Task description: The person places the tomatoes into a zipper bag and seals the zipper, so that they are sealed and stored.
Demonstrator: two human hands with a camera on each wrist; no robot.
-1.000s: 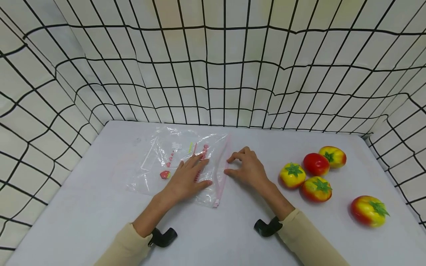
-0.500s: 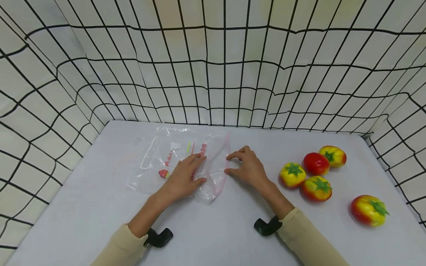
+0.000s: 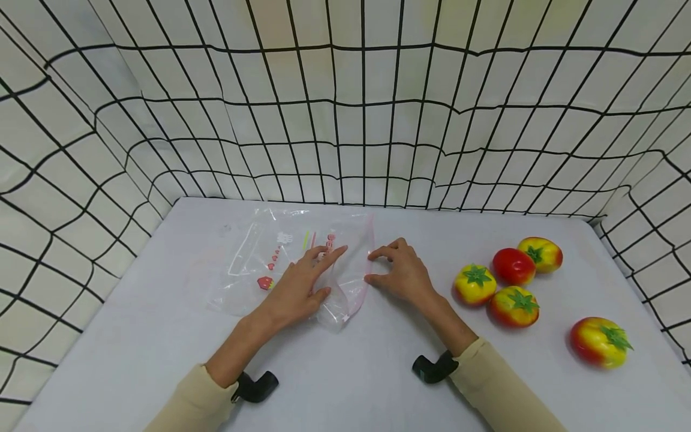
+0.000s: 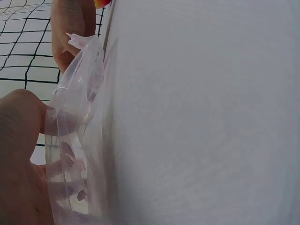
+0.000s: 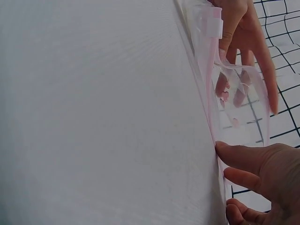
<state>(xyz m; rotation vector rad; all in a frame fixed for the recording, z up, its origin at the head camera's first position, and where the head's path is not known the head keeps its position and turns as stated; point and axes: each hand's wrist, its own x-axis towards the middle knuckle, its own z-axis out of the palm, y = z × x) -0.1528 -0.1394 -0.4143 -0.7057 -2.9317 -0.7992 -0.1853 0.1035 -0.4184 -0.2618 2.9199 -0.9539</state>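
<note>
A clear plastic zip bag [image 3: 353,270] with pink edging and printed strawberries lies on the table, its open side facing right. In the head view my left hand [image 3: 297,288] rests over the bag with fingers spread, the index finger raised and pointing right. My right hand [image 3: 402,270] holds the pink edge of the bag with curled fingers and thumb. The bag's upper layer [image 5: 248,103] bulges up from the lower one in the right wrist view, near a white zip slider [image 5: 214,28]. Some left fingertips show only through the plastic.
Right of my right hand sit several red-and-yellow toy fruits [image 3: 477,284] with green leafy tops. A plain red one [image 3: 513,266] lies among them, and another fruit [image 3: 599,342] sits apart, nearer the right edge. Black netting [image 3: 367,144] encloses the white table [image 3: 345,384] at the back and sides.
My left hand has slid slightly left and its index finger has straightened and lifted. The bag's near right corner has risen and drawn inward. My right hand has stayed in place.
</note>
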